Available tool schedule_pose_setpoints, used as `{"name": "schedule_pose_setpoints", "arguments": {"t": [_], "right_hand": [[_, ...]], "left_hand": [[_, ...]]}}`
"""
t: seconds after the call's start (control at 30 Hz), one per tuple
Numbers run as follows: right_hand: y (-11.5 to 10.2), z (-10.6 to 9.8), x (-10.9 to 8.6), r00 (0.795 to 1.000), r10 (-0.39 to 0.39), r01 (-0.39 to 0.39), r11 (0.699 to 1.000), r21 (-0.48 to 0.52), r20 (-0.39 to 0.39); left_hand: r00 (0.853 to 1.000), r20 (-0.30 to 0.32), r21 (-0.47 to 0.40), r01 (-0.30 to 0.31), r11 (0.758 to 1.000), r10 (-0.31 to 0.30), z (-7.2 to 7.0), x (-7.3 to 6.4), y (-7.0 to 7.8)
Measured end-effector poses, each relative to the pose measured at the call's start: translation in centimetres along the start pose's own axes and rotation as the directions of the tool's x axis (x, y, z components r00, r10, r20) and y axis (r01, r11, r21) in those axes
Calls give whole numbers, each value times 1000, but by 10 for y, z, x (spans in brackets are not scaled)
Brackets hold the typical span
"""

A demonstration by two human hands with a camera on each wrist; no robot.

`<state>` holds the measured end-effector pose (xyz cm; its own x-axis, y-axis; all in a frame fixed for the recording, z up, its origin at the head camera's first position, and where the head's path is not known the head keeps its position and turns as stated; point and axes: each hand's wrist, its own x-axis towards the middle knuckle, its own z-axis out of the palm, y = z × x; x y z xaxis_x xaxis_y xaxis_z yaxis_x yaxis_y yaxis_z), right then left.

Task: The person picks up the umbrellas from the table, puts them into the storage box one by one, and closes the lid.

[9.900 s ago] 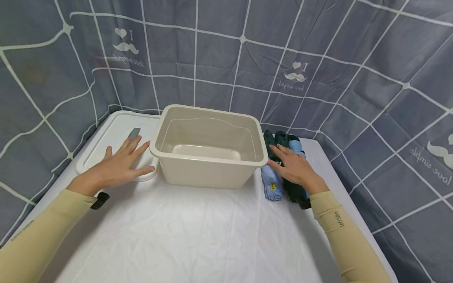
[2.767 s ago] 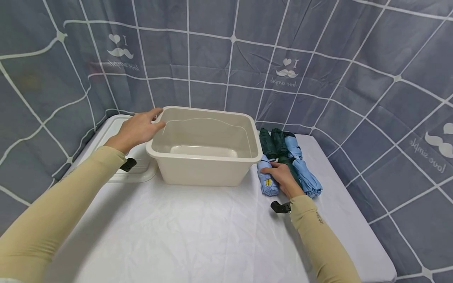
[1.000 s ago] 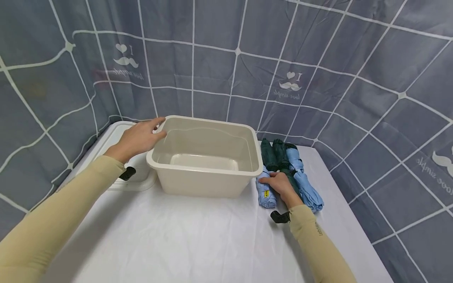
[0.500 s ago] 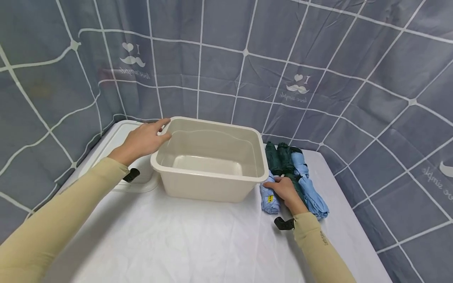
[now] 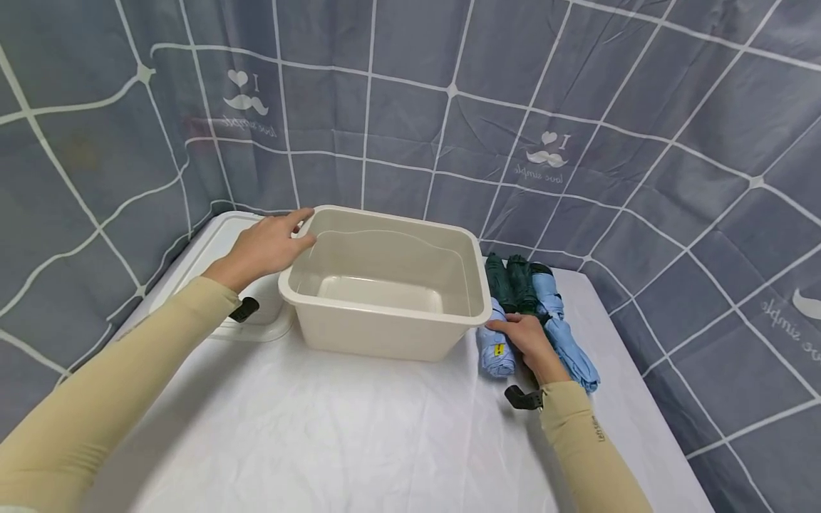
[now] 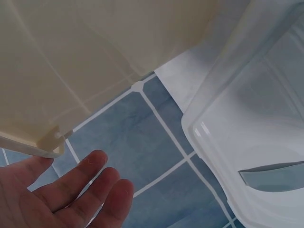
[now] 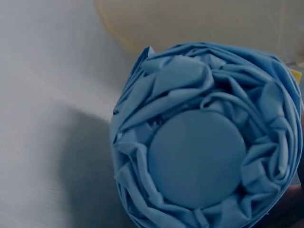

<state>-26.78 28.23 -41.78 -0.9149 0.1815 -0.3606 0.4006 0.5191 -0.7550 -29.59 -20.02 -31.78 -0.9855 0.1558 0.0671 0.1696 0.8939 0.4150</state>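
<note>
My left hand [image 5: 263,249] holds the left rim of a beige plastic bin [image 5: 378,331], thumb over the inner side; the left wrist view shows fingers [image 6: 83,175] outside below the rim [image 6: 28,147]. At the bin's right, my right hand [image 5: 529,343] grips a rolled light-blue folding umbrella [image 5: 495,355] with a small yellow tag. In the right wrist view this umbrella's round end [image 7: 197,159] fills the middle, and the hand is mostly hidden. The umbrella lies on the table. Beside it are dark-green folded umbrellas [image 5: 500,281] and another blue umbrella [image 5: 572,356].
A white lid [image 5: 221,242] with a grey handle [image 6: 275,178] lies left of the bin, partly under my left arm. White cloth [image 5: 359,427] covers the table. Grey-blue curtains [image 5: 398,121] with white grid lines close off the back and sides.
About ten seconds ago both hands were spread, over the lid and the umbrellas. Since then the left has taken the bin's rim and the right the blue umbrella. Lately only the view shifts slightly.
</note>
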Motion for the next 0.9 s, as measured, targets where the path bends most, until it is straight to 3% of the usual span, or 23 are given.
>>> {"name": "schedule_pose_setpoints", "arguments": {"t": [0.4,0.9], "right_hand": [[-26,-35,-8,1000,-26,26,1000,14,-12],[-82,-76,-32,996,-92,92,991,101,-7]], "left_hand": [[1000,-6,-5,-5,1000,5,-1,1,1],[1000,-2,-11,-5,1000,4,-2,0,-2]]}}
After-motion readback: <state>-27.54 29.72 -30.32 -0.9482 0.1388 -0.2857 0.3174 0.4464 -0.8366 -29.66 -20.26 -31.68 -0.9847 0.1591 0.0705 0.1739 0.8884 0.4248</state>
